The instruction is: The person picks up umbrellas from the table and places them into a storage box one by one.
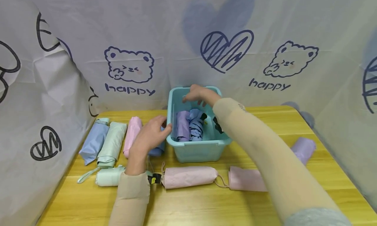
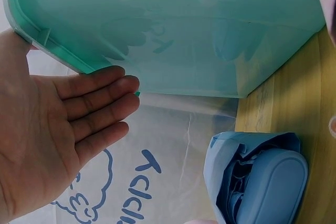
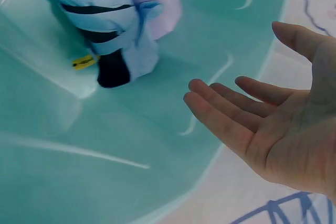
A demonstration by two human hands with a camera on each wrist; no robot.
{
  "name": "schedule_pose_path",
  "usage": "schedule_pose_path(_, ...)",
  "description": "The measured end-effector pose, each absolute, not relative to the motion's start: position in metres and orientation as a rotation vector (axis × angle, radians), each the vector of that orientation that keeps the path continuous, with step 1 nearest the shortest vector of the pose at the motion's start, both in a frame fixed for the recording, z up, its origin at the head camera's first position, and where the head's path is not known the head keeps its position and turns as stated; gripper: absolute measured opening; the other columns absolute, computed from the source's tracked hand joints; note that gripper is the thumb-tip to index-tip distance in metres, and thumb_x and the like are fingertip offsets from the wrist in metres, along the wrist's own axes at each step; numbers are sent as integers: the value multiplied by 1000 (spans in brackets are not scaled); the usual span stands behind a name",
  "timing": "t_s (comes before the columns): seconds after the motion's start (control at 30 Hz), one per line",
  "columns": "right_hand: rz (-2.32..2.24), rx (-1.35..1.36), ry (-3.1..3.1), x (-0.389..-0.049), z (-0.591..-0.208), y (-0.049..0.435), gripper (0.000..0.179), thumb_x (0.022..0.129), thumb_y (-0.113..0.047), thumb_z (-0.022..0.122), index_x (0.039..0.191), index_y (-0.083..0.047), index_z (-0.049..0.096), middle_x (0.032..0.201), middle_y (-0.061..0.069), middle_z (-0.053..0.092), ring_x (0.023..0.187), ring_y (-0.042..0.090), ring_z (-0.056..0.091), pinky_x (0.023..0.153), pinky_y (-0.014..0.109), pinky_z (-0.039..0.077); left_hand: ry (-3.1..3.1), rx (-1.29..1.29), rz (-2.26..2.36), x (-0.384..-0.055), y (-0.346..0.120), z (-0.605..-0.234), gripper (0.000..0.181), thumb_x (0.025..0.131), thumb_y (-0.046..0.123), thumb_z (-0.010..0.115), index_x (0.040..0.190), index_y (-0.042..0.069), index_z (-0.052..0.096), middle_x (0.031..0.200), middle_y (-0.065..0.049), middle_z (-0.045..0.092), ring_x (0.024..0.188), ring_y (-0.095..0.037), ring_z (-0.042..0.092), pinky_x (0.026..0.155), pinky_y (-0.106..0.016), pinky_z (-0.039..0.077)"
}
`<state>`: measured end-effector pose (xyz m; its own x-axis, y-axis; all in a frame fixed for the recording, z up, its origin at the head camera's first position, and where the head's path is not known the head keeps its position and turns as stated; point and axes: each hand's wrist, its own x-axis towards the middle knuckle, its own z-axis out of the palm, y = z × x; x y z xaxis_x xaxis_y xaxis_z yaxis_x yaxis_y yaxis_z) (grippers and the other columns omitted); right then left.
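Note:
A teal plastic bin (image 1: 198,153) stands near the back of the table. Inside it lie a folded purple umbrella (image 1: 183,125) and, beside that, a blue umbrella (image 1: 195,127) with dark bands. My left hand (image 1: 151,133) is at the bin's left rim, fingers extended, as the left wrist view shows for the same hand (image 2: 44,129). Over the bin's far part reaches my right hand (image 1: 201,93), its fingers loosely spread and holding nothing. In the right wrist view, that hand (image 3: 283,129) is apart from the blue umbrella (image 3: 107,17). A dark item (image 1: 217,124) in the bin is partly hidden by my right sleeve.
Left of the bin lie folded umbrellas: blue (image 1: 95,139), pale green (image 1: 113,141), pink (image 1: 132,134) and darker blue (image 1: 157,150). In front are a mint one (image 1: 108,177) and two pink ones (image 1: 189,177) (image 1: 246,179). A purple one (image 1: 304,149) lies right, partly behind my arm.

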<state>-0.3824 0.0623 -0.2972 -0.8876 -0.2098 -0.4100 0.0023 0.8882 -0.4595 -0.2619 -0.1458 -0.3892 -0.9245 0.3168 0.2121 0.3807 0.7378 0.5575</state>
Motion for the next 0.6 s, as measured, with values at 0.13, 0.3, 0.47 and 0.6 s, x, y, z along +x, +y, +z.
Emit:
schedule_pose_path(0.13, -629, -239, 2655, -377, -286, 65, 64, 99, -41, 66, 147, -3, 49, 136, 14, 57, 114, 33, 61, 94, 49, 56, -2823, -581, -951, -263, -145, -388, 33, 100, 37, 52, 111, 9, 66, 110, -8, 66, 99, -32, 66, 83, -45, 54)
schedule_pose_path(0.3, -695, -320, 2658, -370, -275, 73, 74, 99, -43, 65, 156, -2, 43, 144, 15, 55, 119, 31, 59, 96, 49, 55, -2812, -587, -958, -263, -145, -386, 32, 101, 37, 53, 110, 9, 66, 109, -7, 67, 98, -30, 65, 83, -45, 54)
schedule_pose_path(0.47, -763, -417, 2666, -358, -268, 87, 75, 100, -40, 65, 158, -1, 38, 158, 17, 45, 132, 32, 55, 98, 46, 54, -2806, -589, -953, -262, -145, -389, 31, 101, 37, 53, 109, 9, 66, 108, -7, 67, 98, -29, 66, 83, -45, 54)
schedule_pose_path(0.6, -814, -538, 2710, -346, -264, 99, 74, 100, -38, 64, 157, 0, 38, 157, 19, 46, 138, 34, 50, 108, 46, 47, -2798, -595, -956, -262, -145, -390, 29, 101, 36, 54, 109, 10, 67, 108, -6, 68, 98, -28, 66, 84, -46, 54)
